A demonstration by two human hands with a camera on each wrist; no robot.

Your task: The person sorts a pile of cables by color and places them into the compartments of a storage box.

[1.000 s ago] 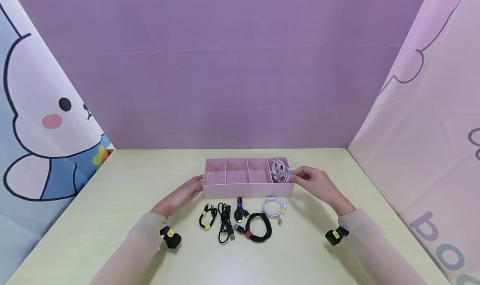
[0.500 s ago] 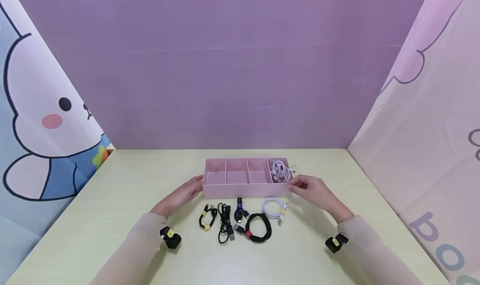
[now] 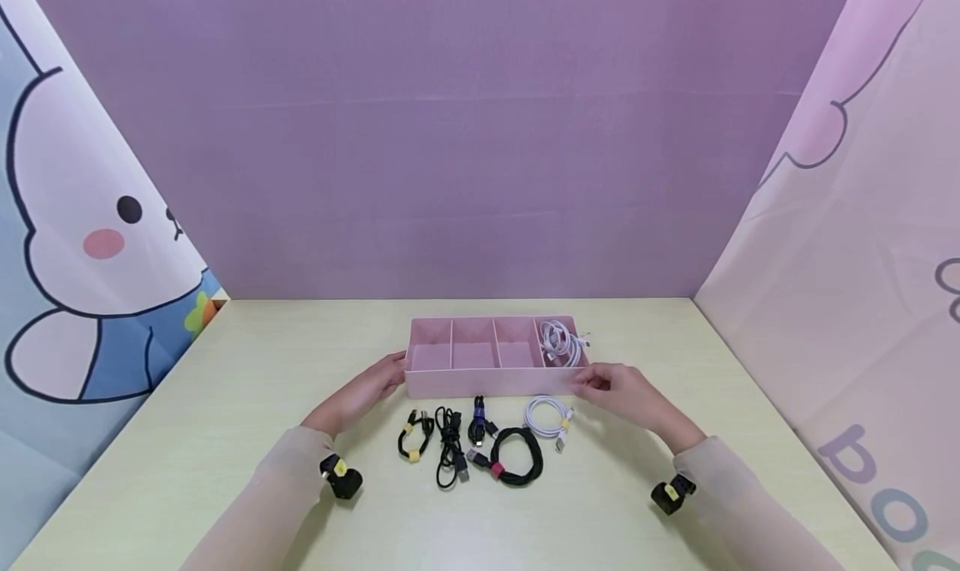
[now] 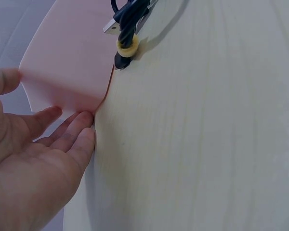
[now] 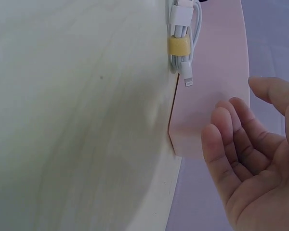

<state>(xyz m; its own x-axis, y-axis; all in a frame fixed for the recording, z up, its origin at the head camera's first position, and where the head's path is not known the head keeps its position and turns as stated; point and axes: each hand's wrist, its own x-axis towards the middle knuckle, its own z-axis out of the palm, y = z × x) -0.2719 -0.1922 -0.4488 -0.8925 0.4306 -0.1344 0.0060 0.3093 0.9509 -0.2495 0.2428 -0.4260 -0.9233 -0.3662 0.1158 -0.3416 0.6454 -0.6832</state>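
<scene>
A pink divided box (image 3: 495,383) stands on the table, with a coiled white cable (image 3: 561,346) in its far-right compartment. My left hand (image 3: 367,388) touches the box's left end; in the left wrist view its fairly straight fingertips meet the wall. My right hand (image 3: 628,398) is at the front right corner of the box, fingers loosely bent and holding nothing; whether it touches the wall I cannot tell. Just in front of the box lies a second white cable (image 5: 181,17) with a yellow tie (image 5: 179,46), a USB plug on it in the head view.
Several black cables lie before the box: a small yellow-tied one (image 3: 430,425), a long bundle (image 3: 450,448), a blue-tied one (image 3: 479,411) and a red-tied ring (image 3: 538,454). A purple backdrop (image 3: 465,179) rises behind the table (image 3: 480,529), with printed cloths on both sides.
My right hand has moved from beside the white cable in the right compartment down toward me, to the box's front right corner. The left hand and the box have stayed put.
</scene>
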